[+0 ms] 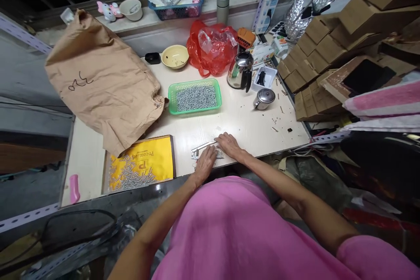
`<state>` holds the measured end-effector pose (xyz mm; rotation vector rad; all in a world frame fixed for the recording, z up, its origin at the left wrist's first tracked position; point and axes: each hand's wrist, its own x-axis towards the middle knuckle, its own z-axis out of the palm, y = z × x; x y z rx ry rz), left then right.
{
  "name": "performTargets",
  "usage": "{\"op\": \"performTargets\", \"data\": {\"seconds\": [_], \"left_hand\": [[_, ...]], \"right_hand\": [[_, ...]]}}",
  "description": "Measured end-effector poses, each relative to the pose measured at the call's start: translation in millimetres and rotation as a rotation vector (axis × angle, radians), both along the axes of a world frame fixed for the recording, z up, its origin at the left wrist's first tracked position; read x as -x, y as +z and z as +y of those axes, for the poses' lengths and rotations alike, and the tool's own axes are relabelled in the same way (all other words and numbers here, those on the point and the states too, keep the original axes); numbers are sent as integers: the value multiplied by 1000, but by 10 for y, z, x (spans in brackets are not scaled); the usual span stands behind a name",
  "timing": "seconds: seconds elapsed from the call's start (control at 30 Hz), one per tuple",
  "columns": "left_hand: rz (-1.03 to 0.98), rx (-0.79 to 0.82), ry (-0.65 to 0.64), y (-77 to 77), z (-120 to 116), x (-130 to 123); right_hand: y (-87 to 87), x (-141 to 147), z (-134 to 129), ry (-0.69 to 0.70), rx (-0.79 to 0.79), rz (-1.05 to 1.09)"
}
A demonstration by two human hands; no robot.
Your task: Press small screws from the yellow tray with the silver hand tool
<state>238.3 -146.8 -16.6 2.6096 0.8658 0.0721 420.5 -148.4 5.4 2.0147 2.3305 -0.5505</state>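
Close to the table's front edge lies a small flat metal fixture [197,153] with a long thin bar along its far side. My left hand [206,162] rests over its middle, fingers bent together and fingertips on the fixture; anything they hold is too small to make out. From the right, my right hand [229,145] reaches in with curled fingers at the end of the bar. What lies under its fingertips is hidden. Beyond my hands stands a green plastic basket [171,100] full of small metal pins or screws. Similar pieces lie on a yellow sheet [160,153] to the left.
A large brown paper sack [108,74] leans over the table's left side. Behind the basket are a yellow bowl [175,57], a red plastic bag [210,52] and a steel kettle [240,70]. Cardboard boxes [315,48] pile up at right; a pink handle [74,188] lies front left.
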Motion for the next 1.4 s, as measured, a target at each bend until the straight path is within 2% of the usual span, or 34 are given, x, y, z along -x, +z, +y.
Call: {"op": "performTargets", "data": {"seconds": [0.17,0.27,0.33,0.4,0.47,0.57,0.6,0.67,0.77,0.83,0.9,0.97,1.03,1.13,1.2,1.23,1.3,1.4], "left_hand": [[-13,131,-54,-12,-195,101],[-22,160,-38,-9,-251,131],[-48,175,-33,14,-260,141],[-94,178,-57,66,-273,178],[-141,175,-109,146,-309,282],[-142,153,-102,285,-393,608],[-117,133,-49,329,-411,756],[-54,63,142,407,-402,1083],[49,-96,551,488,-251,1565],[128,-166,769,512,-95,1825],[206,-172,875,511,58,2014],[282,-141,904,485,183,2133],[366,-107,907,434,275,2201],[403,-82,888,343,369,2251],[376,-94,884,305,411,2270],[357,-96,887,298,428,2278],[309,-74,902,302,466,2295],[217,44,986,324,550,2331]], "right_hand": [[-123,-5,332,123,-5,-68],[-87,-16,484,118,-30,-114],[-20,60,496,152,-57,-117],[46,218,439,288,-78,-64],[84,429,342,499,-85,20],[64,741,208,721,-109,86],[41,826,178,753,-122,90],[-22,959,138,781,-144,94],[-105,1078,105,789,-162,115],[-98,1114,106,758,-174,137],[6,1123,170,655,-205,162],[223,1109,331,499,-261,181],[525,1072,576,320,-343,176],[976,989,922,-36,-495,109],[1133,944,992,-168,-544,86],[1143,933,958,-180,-539,90],[1025,930,766,-120,-465,123],[630,922,309,-40,-227,158]]}}
